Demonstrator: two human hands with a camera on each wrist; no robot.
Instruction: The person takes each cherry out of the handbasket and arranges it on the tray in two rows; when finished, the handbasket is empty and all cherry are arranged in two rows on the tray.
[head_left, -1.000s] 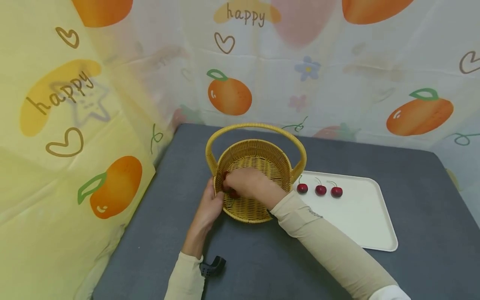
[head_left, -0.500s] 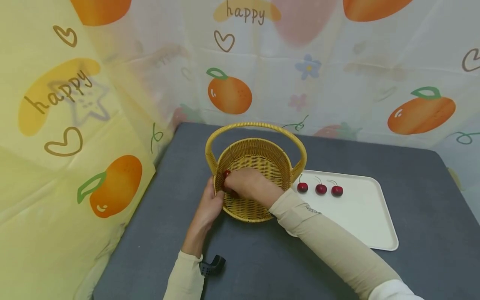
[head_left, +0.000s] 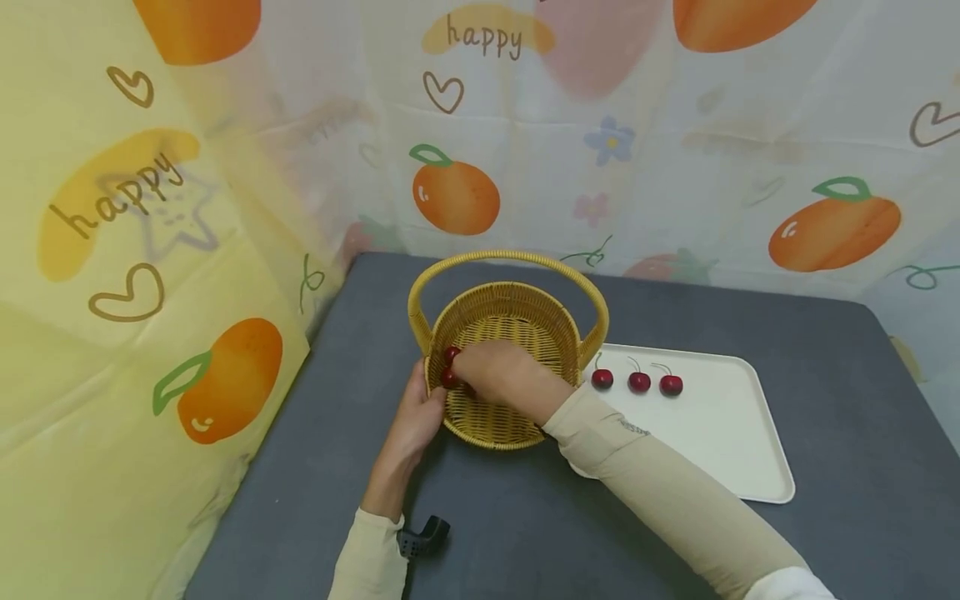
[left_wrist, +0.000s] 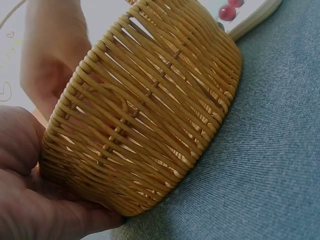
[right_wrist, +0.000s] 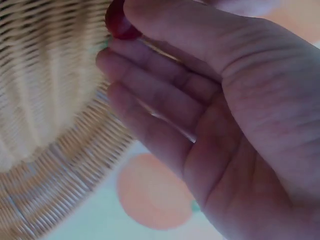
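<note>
A round wicker basket [head_left: 504, 442] with a tall arched handle stands on the grey tabletop. My left hand [head_left: 416, 421] grips its left rim, the thumb at the rim and the fingers against the outer wall [left_wrist: 145, 105]. My right hand [head_left: 498, 369] reaches down inside, close to the left wall. In the right wrist view, its thumb and index finger pinch a dark red cherry [right_wrist: 120, 22], while the other fingers extend loosely. Two cherries show beside those fingertips in the head view, an upper cherry [head_left: 452, 356] and a lower cherry [head_left: 449, 379]. The hand hides part of the basket floor.
Right of the basket lies a white rectangular tray [head_left: 738, 450], bearing three stemmed cherries [head_left: 639, 382] in a row near its back edge. My right forearm crosses its near left corner. A fruit-print cloth [head_left: 525, 167] hangs behind the table.
My right hand has shifted slightly inside the basket, and a cherry it covered at the left wall now shows. The left hand keeps its hold on the rim. The head view has tilted slightly.
</note>
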